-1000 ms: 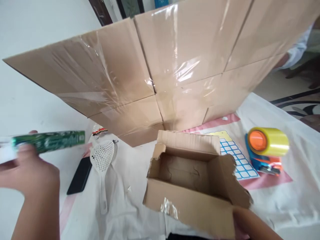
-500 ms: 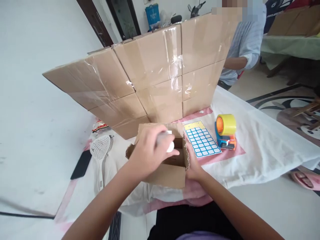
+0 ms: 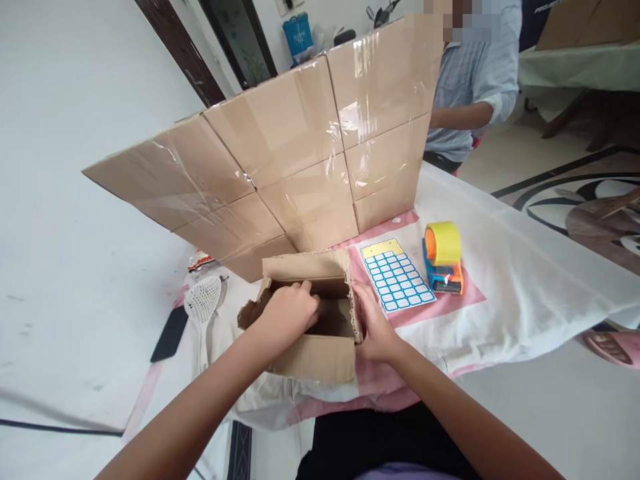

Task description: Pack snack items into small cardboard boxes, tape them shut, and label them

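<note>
An open cardboard box (image 3: 310,360) with raised flaps and ragged side edges stands before me on the cloth-covered table. My left hand (image 3: 293,308) reaches down into it with curled fingers; the fingertips and whatever they hold are hidden. On the box's right side, my right hand (image 3: 375,323) grips the wall near the torn edge. To the right of that hand lies a sheet of blue-framed labels (image 3: 400,277). Beyond the sheet is a blue and orange tape dispenser (image 3: 447,280) with a yellow tape roll (image 3: 444,242) on top.
A tall taped cardboard panel (image 3: 295,167) rises behind the box. On the left lie a white slotted skimmer (image 3: 203,300) and a black flat piece (image 3: 170,335). Past the panel on the right, a person in a light shirt (image 3: 467,80) is seated. White cloth (image 3: 505,267) covers the table.
My left hand has lowered from above the box into it; the small white and grey object it held is now out of sight. My right hand still holds the box's side.
</note>
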`<state>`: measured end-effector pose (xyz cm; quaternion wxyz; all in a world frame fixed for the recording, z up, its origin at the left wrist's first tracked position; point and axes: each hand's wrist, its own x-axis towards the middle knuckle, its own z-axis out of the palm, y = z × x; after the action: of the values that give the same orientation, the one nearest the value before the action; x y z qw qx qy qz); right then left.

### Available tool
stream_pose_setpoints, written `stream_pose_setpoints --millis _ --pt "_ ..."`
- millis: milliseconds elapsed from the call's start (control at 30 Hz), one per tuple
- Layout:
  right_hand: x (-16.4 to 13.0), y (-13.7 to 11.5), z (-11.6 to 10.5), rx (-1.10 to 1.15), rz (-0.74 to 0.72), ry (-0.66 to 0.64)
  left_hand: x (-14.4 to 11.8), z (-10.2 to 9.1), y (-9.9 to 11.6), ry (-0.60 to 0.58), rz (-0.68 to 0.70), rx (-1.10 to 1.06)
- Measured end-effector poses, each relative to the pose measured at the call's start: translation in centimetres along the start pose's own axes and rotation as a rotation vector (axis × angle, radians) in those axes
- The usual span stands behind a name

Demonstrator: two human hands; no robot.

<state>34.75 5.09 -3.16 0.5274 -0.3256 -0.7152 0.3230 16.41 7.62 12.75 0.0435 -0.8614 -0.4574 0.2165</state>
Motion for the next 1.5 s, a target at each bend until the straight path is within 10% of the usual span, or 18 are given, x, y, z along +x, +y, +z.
stream_pose_setpoints --millis 500,800,1000,1233,1500 --pt "-0.1 0.3 0.1 -0.013 0.024 -0.017 2.1 4.4 -4.7 -0.111 0.241 -0.940" --pt "0.1 0.3 0.0 -0.005 0.029 -0.016 2.0 4.1 -4.4 -0.136 0.112 -0.761" --pt "0.0 0.3 0.0 0.001 0.020 -0.020 1.5 4.2 -3.6 -0.076 0.221 -0.693" --pt "0.0 0.2 0.0 -0.021 -0.024 -0.028 1.9 3.7 -1.6 -0.063 0.286 -0.036" --pt "0.0 0.1 -0.2 -0.027 0.006 -0.039 4.6 5.1 -1.0 -0.129 0.353 -0.023"
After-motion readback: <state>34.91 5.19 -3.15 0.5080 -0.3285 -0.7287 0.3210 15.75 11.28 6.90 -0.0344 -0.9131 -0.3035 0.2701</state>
